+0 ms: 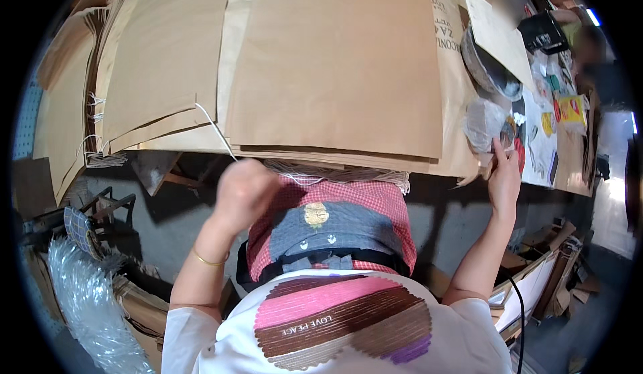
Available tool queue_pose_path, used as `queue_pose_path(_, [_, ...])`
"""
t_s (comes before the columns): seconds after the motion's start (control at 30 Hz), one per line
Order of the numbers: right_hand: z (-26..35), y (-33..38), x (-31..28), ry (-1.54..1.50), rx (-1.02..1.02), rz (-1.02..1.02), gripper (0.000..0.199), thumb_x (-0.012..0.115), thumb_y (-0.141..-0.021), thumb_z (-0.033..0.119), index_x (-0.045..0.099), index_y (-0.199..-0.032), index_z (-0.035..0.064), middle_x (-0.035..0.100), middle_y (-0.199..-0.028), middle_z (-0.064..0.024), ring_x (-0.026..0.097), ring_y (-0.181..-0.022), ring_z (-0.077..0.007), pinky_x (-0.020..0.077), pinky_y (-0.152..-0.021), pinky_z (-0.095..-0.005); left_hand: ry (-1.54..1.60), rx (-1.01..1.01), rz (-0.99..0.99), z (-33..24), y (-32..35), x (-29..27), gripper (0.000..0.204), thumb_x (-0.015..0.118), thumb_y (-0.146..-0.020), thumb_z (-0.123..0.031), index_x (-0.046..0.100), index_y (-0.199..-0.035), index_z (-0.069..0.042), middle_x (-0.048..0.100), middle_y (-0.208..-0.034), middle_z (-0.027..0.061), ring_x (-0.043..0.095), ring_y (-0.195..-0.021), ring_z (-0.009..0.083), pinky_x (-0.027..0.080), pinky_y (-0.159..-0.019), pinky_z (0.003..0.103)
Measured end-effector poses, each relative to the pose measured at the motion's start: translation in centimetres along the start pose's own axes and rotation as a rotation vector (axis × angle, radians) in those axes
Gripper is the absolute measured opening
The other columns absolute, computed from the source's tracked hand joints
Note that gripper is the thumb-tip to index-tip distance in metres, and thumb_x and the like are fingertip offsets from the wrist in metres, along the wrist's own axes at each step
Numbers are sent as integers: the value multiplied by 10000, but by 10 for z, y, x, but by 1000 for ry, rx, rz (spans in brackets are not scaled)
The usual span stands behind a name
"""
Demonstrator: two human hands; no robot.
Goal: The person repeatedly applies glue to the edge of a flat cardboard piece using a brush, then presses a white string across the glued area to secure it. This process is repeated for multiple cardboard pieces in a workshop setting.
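My left hand [246,193] is closed in a fist at the table's front edge, in front of my lap. A thin white cord [218,129] runs into it from a brown paper sheet [167,59] on the left; the grip itself is hidden by the knuckles. Beside it lies a stack of large brown paper sheets [335,59], with a bundle of cords [348,175] below its near edge. My right hand [506,176] reaches over the table's right front edge, fingers stretched out. Its fingertips are next to a clear plastic bag [483,125] and a small brownish thing [508,133].
Folded brown paper stacks [70,86] with white cords stand at the far left. A dark basin [492,66] under a pale board [495,32] is at the right, near a yellow-red packet [572,111]. Clear plastic strips [94,307] lie lower left. A person is blurred at the far right.
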State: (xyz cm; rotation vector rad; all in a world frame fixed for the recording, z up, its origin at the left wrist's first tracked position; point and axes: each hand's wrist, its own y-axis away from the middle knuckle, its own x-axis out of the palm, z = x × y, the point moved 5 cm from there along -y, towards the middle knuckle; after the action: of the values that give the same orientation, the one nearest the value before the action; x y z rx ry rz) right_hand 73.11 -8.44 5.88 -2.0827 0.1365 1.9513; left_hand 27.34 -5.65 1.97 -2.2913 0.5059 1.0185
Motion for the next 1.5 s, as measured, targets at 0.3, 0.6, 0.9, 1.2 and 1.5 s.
queue_pose_path(0.3, [-14, 26, -25, -643, 2, -559, 219, 631, -844, -48, 622, -1061, -22, 665, -927, -94, 619, -749, -169, 502, -700, -282, -189, -98, 628, 40, 19, 140, 168, 493, -823, -152, 603, -759, -43, 620, -799, 154, 627, -783, 324, 514, -643, 428])
queue_pose_path(0.6, [190, 22, -30, -1498, 15, -136, 36, 645, -861, 34, 657, -866, 1, 642, -826, -55, 590, -721, -105, 482, -670, -256, -281, -251, 271, -7, 32, 37, 130, 621, -702, -54, 566, -819, -40, 598, -847, 120, 571, -693, 300, 438, -577, 386])
queue_pose_path(0.9, [300, -8, -10, -1238, -293, 100, 132, 659, -820, 123, 669, -774, 0, 648, -637, -77, 617, -587, -138, 481, -558, -285, -557, -222, 186, 10, -20, 13, 141, 567, -703, -39, 579, -836, 7, 543, -1297, 165, 591, -758, 246, 499, -640, 331])
queue_pose_path(1.2, [162, -14, 3, -786, -46, -97, 236, 652, -783, 114, 567, -606, -17, 552, -511, -117, 561, -454, -195, 428, -466, -330, -545, -265, 206, 16, -22, 17, 119, 558, -678, 25, 544, -796, 14, 525, -1307, 197, 616, -854, 283, 523, -682, 353])
queue_pose_path(1.5, [148, -11, -9, -1041, 189, -137, 254, 686, -789, 191, 617, -672, -24, 615, -595, -85, 595, -546, -167, 467, -543, -337, -568, -310, 270, 10, -30, 17, 123, 586, -682, 33, 550, -797, 9, 513, -1318, 209, 635, -837, 295, 532, -660, 354])
